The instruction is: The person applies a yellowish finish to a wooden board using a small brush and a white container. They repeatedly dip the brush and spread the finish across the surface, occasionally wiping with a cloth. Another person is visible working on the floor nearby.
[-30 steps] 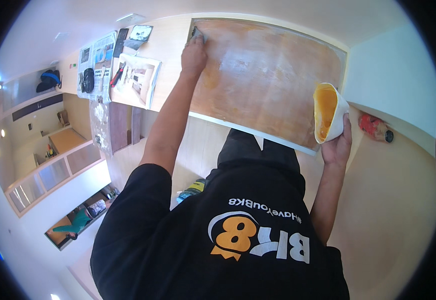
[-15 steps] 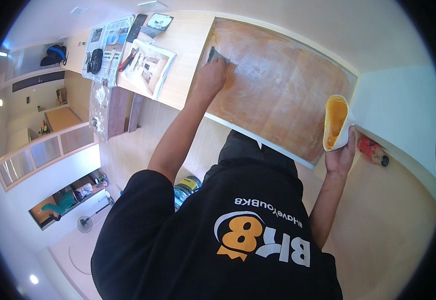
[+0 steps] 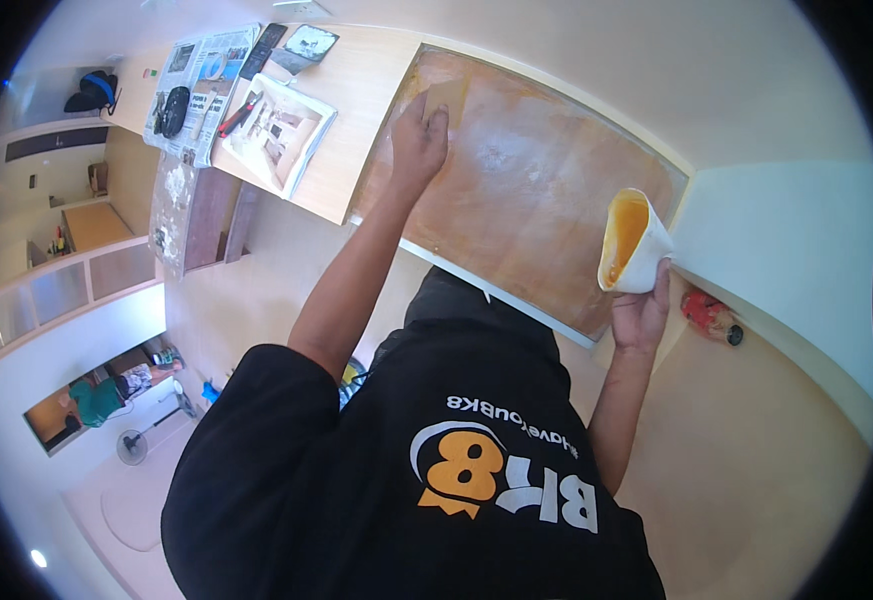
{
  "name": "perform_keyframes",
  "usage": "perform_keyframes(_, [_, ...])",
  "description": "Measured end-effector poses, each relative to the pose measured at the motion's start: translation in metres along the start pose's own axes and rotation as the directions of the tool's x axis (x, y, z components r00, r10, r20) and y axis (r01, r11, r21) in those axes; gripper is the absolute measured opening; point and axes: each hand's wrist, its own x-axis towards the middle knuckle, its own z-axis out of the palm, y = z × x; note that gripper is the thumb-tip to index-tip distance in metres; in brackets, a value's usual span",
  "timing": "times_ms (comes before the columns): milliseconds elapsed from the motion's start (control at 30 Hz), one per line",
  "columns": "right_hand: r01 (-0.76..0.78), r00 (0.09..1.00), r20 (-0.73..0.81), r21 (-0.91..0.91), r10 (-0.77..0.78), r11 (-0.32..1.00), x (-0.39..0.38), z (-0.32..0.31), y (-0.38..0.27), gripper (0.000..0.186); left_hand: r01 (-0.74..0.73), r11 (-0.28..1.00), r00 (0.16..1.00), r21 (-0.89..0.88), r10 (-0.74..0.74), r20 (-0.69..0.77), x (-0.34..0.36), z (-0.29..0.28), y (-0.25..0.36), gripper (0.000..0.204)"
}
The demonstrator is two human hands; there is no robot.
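Note:
My left hand (image 3: pixel 418 148) is closed on a flat, tan spreader (image 3: pixel 449 98), its broad face showing. It is over the far left part of a brown panel (image 3: pixel 531 185) smeared with patchy, yellowish and pale coats. My right hand (image 3: pixel 641 318) grips a white, soft-sided tub (image 3: pixel 648 252) from below, near the panel's right end. Yellow-orange paste (image 3: pixel 628 228) coats the inside of the tub, whose squeezed mouth tips toward the panel. Whether the spreader touches the panel I cannot tell.
Left of the panel, a light wooden top bears newspaper (image 3: pixel 191 75), a magazine (image 3: pixel 281 145), a red-handled tool (image 3: pixel 239 116) and a paste-covered metal plate (image 3: pixel 308 43). A red container (image 3: pixel 706 315) lies right of my right hand. A fan (image 3: pixel 132 447) and a person in green (image 3: pixel 96 400) are farther left.
The spreader has turned from edge-on to showing its broad face, and my left hand has swung upright. The whole view has shifted slightly. The tub stays in my right hand.

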Motion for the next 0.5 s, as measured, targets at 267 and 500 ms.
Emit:
perform_keyframes(267, [-0.255,0.954,0.203,0.166,0.22,0.953,0.038,-0.019,0.033,0.05,0.277,0.878,0.96,-0.391,-0.274,0.064,-0.088,-0.021,0.013,0.028])
perform_keyframes(500, [-0.102,0.989,0.099,-0.106,0.113,0.989,0.033,-0.027,0.031,0.063,0.456,0.742,0.863,-0.49,-0.503,0.042,-0.084,-0.089,0.005,0.03])
